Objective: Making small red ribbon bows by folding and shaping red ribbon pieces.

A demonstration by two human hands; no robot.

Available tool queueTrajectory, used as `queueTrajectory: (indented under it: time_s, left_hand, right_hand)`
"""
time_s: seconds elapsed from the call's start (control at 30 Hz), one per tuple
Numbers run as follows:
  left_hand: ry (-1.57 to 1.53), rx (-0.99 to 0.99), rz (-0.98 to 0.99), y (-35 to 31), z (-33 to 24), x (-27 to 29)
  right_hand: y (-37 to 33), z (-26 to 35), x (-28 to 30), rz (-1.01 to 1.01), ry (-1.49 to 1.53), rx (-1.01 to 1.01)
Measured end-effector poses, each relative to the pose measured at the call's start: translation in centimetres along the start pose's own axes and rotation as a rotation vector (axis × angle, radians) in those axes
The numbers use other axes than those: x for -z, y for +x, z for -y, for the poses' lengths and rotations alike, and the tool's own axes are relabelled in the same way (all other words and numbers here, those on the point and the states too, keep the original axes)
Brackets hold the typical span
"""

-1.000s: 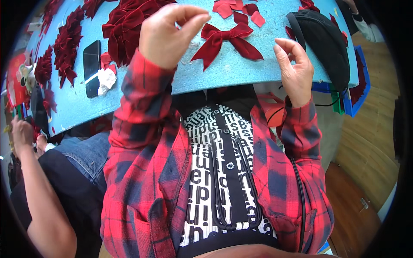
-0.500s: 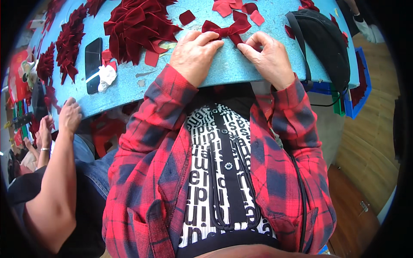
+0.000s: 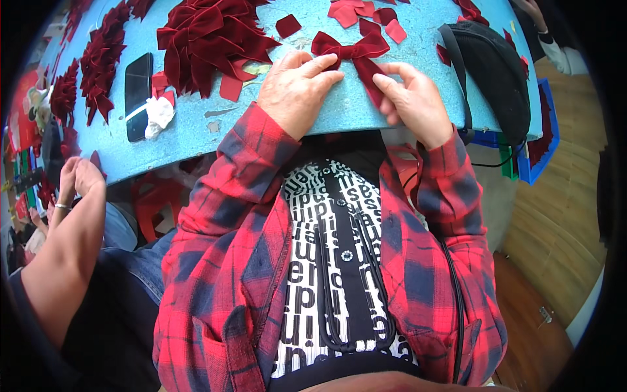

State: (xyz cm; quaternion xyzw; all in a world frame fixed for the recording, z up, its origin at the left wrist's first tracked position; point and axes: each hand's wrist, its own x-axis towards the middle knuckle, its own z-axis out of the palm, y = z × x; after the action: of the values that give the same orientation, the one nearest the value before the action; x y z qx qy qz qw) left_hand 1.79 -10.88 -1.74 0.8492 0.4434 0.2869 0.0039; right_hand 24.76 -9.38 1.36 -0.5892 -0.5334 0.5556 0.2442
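A dark red velvet bow [image 3: 351,50] lies on the blue tabletop in front of me, loops to the far side and tails toward me. My left hand [image 3: 297,91] is closed at the bow's left side, fingertips on its left tail, most of which they hide. My right hand [image 3: 416,101] pinches the right tail between thumb and fingers; that tail slants down toward the table's near edge. Just beyond my left hand sits a large pile of similar bows [image 3: 212,46]. A dark red fabric square [image 3: 287,26] lies near the bow.
A black bag [image 3: 490,75] rests at the right table edge, above a blue crate [image 3: 548,130]. To the left are a phone [image 3: 138,98], a crumpled white tissue [image 3: 159,116] and more bow piles [image 3: 102,65]. Red fabric pieces [image 3: 349,12] lie farther back. A co-worker's arm [image 3: 75,228] is at left.
My right hand has shifted slightly down and right along the tail, its fingers now lower. The bow has turned a little and its right tail shows longer. The co-worker's hands have come together.
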Motion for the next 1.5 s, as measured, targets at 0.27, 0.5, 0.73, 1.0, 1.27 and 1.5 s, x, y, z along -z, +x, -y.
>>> queueTrajectory:
  time_s: [0.27,0.5,0.73,1.0,1.27,1.5]
  left_hand:
    - [-0.027,0.042,-0.106,-0.2,-1.8,1.4]
    - [0.051,0.051,0.384,-0.8,-4.6,-0.1]
    - [-0.001,0.055,0.303,-1.0,-4.8,-0.2]
    - [0.01,0.104,0.17,0.5,-5.3,-0.8]
    - [0.018,0.09,0.258,0.4,-5.1,-1.3]
    - [-0.002,0.085,0.323,0.3,-5.2,-1.3]
  right_hand:
    - [1.0,0.8,2.4,-0.485,-0.733,0.852]
    - [4.3,-0.9,-0.5,0.038,-1.087,1.034]
    - [5.1,-0.6,1.3,-0.04,-0.599,0.927]
    - [11.5,3.1,-0.4,0.082,-0.859,1.108]
    - [14.2,6.6,-1.4,0.48,-0.962,1.001]
    - [13.9,6.4,-1.2,0.529,-0.697,0.876]
